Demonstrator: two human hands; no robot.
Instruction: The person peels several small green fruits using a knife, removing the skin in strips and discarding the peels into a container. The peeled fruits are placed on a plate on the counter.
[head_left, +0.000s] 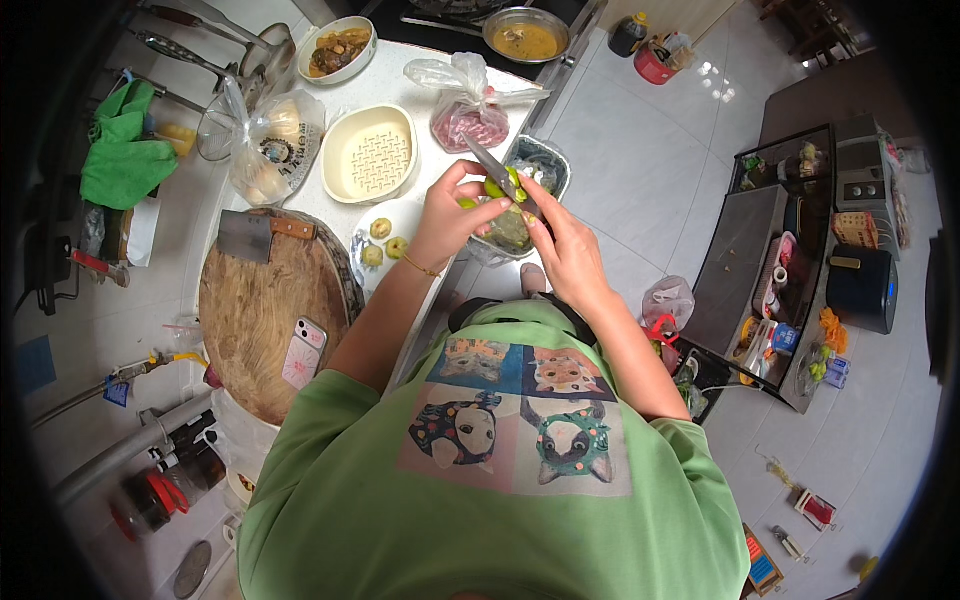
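My left hand (454, 210) grips a small green fruit or vegetable (496, 186), whose exact kind I cannot tell. In my right hand (562, 247) is a knife (484, 159), its blade slanting up and left across the green piece; the grip is mostly hidden by the fingers. Below both hands stands a bin lined with a plastic bag (561, 161), with scraps inside. Left of my left wrist, a white plate (364, 221) with a blue pattern bears peeled pale-green pieces (396, 247).
A cream draining basket (405, 124), bagged raw meat (469, 127) and bagged buns (262, 161) crowd the counter. A cleaver (244, 236) and phone (304, 352) lie on the round chopping block (262, 300). Near the hob are a bowl of food (367, 67) and metal pan (525, 56).
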